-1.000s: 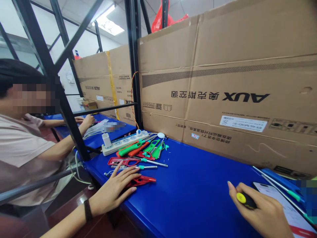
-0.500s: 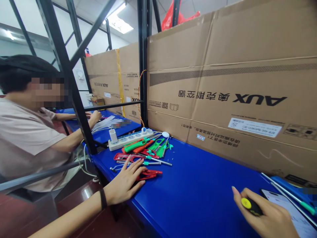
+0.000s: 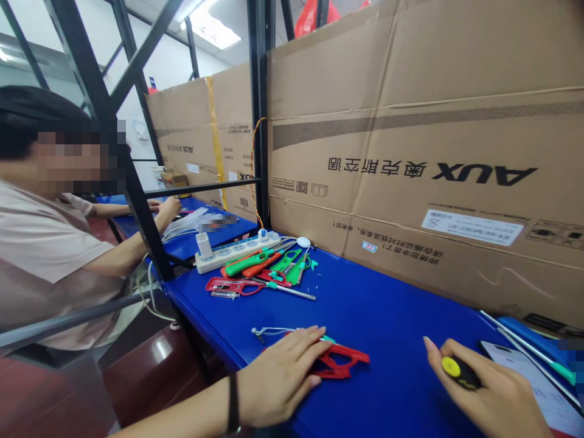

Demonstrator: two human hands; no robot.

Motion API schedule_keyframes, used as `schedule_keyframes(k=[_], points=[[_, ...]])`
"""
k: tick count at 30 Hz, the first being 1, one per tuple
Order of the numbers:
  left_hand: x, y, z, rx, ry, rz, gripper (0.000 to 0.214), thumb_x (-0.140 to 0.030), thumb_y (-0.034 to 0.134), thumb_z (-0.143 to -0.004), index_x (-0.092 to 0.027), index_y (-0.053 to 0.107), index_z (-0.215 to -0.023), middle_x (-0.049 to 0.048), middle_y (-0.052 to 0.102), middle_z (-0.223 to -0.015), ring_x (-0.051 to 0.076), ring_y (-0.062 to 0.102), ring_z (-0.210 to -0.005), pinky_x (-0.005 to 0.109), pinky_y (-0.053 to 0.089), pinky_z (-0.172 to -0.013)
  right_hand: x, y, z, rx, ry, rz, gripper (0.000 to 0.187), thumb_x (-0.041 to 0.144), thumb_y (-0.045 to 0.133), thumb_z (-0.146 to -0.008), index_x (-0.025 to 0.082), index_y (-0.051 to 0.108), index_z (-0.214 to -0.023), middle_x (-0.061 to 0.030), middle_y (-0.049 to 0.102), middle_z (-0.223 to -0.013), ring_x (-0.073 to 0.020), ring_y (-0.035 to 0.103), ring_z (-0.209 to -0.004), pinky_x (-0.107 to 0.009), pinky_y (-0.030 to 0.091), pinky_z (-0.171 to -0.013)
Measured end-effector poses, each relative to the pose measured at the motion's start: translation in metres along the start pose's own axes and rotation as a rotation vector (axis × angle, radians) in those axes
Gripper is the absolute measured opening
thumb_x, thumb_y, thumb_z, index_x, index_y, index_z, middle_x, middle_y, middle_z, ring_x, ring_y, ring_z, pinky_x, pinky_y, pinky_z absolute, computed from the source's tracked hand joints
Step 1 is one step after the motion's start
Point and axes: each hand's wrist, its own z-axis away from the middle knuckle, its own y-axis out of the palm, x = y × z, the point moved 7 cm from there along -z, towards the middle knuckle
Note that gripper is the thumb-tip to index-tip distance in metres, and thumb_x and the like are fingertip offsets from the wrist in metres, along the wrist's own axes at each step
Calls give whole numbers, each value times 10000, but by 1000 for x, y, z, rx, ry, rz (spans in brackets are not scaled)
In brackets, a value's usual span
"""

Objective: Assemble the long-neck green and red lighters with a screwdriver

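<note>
the left hand (image 3: 278, 380) is lying flat, fingers spread, on the red tool (image 3: 342, 363), which is sticking out toward 3 o'clock along the blue desk (image 3: 387, 304); the right hand (image 3: 493, 395), farther off at 3 o'clock, is gripping a yellow-capped screwdriver (image 3: 458, 372).

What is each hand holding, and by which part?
Right hand holds a black tool by its yellow-capped handle; left hand lies flat on a red tool, holding nothing.
</note>
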Motion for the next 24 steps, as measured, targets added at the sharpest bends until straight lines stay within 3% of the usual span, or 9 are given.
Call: schedule_keyframes(k=[3,7,10,12,15,18,20,24], points=[[-17,16,-51,25,132,27,538,-343,398,-941,-127,280,-1419,146,291,-1478,246,252,-1372,393,250,-1132,-3,1,1,3,-56,98,424,495,424,-877,229,505,-556,36,395,-490,-100,296,-411,-214,312,-450],[-29,45,-128,25,209,1,581,-394,399,-935,-87,287,-1414,192,233,-1488,278,213,-1380,419,214,-1129,-18,2,0,4,-9,136,425,497,415,-887,226,478,-567,49,406,-477,-99,323,-406,-204,314,-461],[-37,57,-175,61,269,-36,614,-420,423,-924,-92,278,-1423,196,236,-1486,275,192,-1388,446,156,-1135,-35,12,1,116,70,117,433,521,360,-902,234,451,-591,44,460,-474,-111,398,-410,-209,320,-461],[-39,58,-193,74,306,-66,671,-472,452,-902,-121,252,-1437,186,213,-1495,287,164,-1394,485,121,-1130,-46,18,1,192,111,97,440,529,301,-916,240,466,-628,32,511,-487,-129,458,-418,-220,331,-463],[-34,43,-194,-22,337,-91,842,-566,523,-829,-107,193,-1453,212,177,-1497,299,131,-1400,520,62,-1125,-58,18,1,244,197,129,427,529,305,-914,248,557,-714,5,621,-576,-166,572,-489,-240,371,-483],[-30,30,-166,-72,398,-86,800,-608,513,-818,-164,266,-1435,169,161,-1512,292,111,-1406,547,14,-1118,-57,18,2,321,252,158,312,431,395,-904,266,659,-919,-27,729,-873,-211,683,-710,-261,449,-561],[-29,24,-141,-36,432,-79,730,-602,502,-832,-195,329,-1413,153,179,-1510,286,138,-1402,550,-2,-1116,-52,23,3,416,278,174,303,377,423,-890,276,675,-1025,-36,727,-997,-245,694,-829,-292,494,-623],[-22,8,-104,38,392,-47,697,-577,525,-836,-288,291,-1426,93,179,-1517,308,211,-1381,580,35,-1106,-42,36,11,603,327,179,381,372,435,-879,223,643,-1161,-75,700,-1091,-292,675,-936,-356,532,-702]])
